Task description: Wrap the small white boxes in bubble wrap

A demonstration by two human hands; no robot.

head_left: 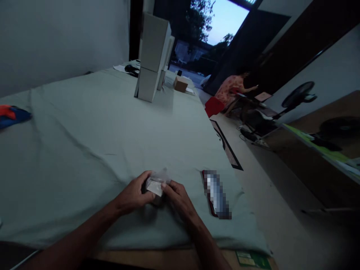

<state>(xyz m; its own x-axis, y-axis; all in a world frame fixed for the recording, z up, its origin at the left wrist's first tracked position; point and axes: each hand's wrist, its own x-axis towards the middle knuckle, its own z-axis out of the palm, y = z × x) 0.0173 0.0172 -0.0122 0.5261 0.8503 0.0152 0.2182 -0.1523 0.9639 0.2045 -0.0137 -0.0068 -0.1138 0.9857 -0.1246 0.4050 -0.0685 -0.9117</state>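
Near the front edge of the cloth-covered table point(112, 127), both my hands hold a small white packet point(155, 188) with thin, see-through plastic sticking up at its far side. My left hand point(136, 192) grips it from the left, thumb along its near edge. From the right, my right hand point(176, 192) pinches it, with the thumb pressed on its upper right corner. The fingers beneath are mostly hidden, and dimness blurs the packet's details. A phone-shaped item point(216, 195) with a dark red edge lies to the right of my right hand, its face pixelated.
Tall white boxes point(153, 56) stand stacked at the table's far end, beside a small brown box point(180, 84). A blue and orange item point(14, 115) lies at the left edge. Beyond the table's right side are a seated person point(230, 90), a red chair point(214, 107) and a fan point(298, 95).
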